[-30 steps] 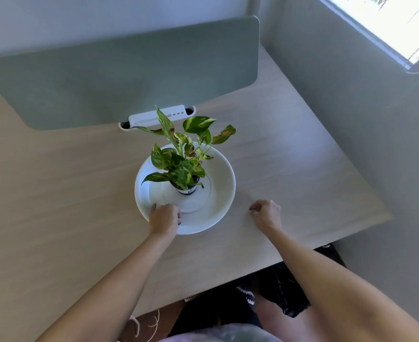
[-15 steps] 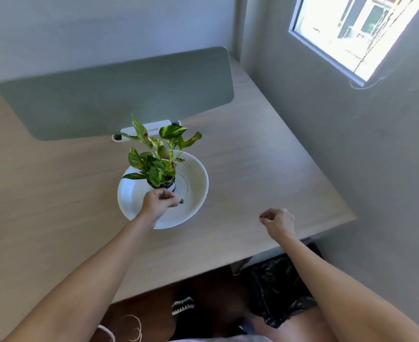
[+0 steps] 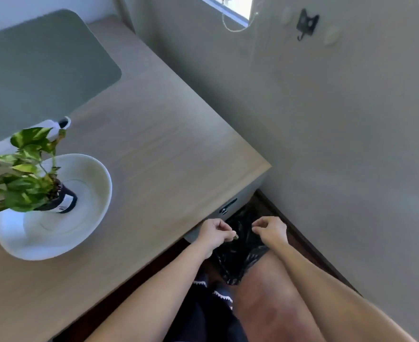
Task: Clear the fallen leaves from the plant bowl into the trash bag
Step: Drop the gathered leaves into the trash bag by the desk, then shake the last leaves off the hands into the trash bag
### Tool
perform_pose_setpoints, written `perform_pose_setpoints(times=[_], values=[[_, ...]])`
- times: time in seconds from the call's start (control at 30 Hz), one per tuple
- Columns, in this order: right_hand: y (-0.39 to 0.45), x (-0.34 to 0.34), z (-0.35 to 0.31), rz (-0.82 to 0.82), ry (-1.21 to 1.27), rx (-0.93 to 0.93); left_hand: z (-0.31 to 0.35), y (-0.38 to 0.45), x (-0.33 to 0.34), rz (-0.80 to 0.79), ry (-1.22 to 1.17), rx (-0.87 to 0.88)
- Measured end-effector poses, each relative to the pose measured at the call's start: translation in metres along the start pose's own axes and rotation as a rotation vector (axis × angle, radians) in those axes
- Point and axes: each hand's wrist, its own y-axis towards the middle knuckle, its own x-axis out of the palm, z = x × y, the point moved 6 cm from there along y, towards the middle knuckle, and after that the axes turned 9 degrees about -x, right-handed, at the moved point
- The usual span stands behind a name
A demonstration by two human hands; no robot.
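A white plant bowl (image 3: 90, 174) sits on the wooden desk at the left, with a small dark pot of green variegated plant (image 3: 26, 178) standing in it. A black trash bag (image 3: 238, 257) hangs open below the desk's front right corner. My left hand (image 3: 215, 233) hovers over the bag's mouth, fingertips pinched on a small green leaf (image 3: 235, 236). My right hand (image 3: 270, 230) is beside it over the bag, fingers curled together; nothing shows in it.
The wooden desk (image 3: 169, 154) ends at a corner near the grey wall (image 3: 339, 144). A grey-green mat (image 3: 38, 67) and a white device (image 3: 53, 124) lie behind the bowl. My knee (image 3: 270, 304) is beside the bag.
My left hand picked a leaf out of the bowl and carried it right, off the desk edge to over the bag. The right hand moved down beside it. The view swung right.
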Motion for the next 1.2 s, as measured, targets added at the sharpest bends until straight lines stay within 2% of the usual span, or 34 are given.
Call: perform_pose_setpoints(times=[0.13,0.23,0.33,0.43,0.5,0.77,0.93,1.07,1.2], values=[[0.012,0.026,0.044,-0.003,0.056,0.107,-0.042,0.061,0.013,0.108,-0.039,-0.21],[0.023,0.043,0.066,0.003,0.11,0.183,-0.059,0.094,0.018,0.163,-0.018,-0.295],[0.037,0.052,0.083,0.018,0.125,0.217,-0.066,0.118,0.027,0.12,0.081,-0.334],[0.046,0.052,0.092,0.049,0.109,0.253,-0.068,0.126,0.036,0.055,0.075,-0.389],[0.048,0.05,0.092,0.068,0.119,0.292,-0.067,0.128,0.037,0.066,0.109,-0.401],[0.04,0.029,0.048,0.084,0.087,0.186,-0.021,0.094,0.032,0.093,0.313,-0.192],[0.036,0.0,0.001,0.12,0.059,0.067,0.02,0.049,0.018,0.076,0.325,-0.021],[0.035,-0.018,-0.076,0.12,-0.057,-0.145,0.057,0.001,-0.032,0.228,0.199,0.126],[0.034,0.007,-0.157,0.025,-0.064,-0.284,0.079,-0.041,-0.117,0.456,0.046,0.235]])
